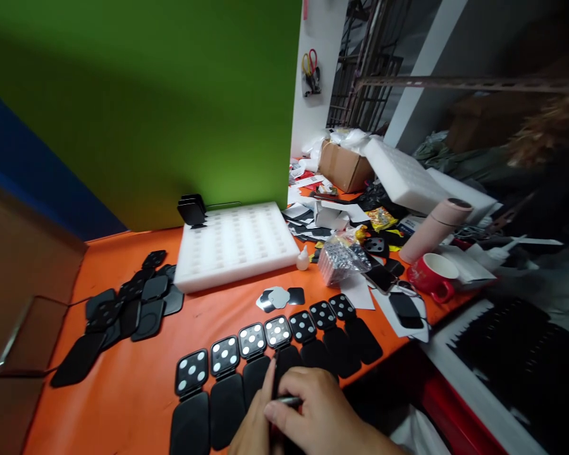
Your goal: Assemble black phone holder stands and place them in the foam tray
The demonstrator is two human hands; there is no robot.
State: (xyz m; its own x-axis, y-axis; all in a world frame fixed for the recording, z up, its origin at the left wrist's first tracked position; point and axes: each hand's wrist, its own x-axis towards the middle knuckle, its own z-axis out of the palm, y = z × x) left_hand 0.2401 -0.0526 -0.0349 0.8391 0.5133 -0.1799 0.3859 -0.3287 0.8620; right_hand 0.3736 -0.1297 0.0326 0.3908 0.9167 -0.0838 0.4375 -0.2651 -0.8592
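My right hand is closed round a thin dark pen-like tool, its kind unclear. Pressed close beside it is my left hand, fingers together, with a dark narrow piece between the two hands; which hand bears it is partly hidden. Beneath and beyond the hands lies a row of several hinged black folding cases, opened flat. Each upper panel has pale round dots, such as the left-end dotted panel and the middle dotted panel. The hands cover some of the lower panels.
Silvery cut sheets lie behind the row. A white foam tray holds black pieces at its back left corner. Left is a pile of black cases. Right stand a small bottle, a wrapped block, a red mug and a pink flask.
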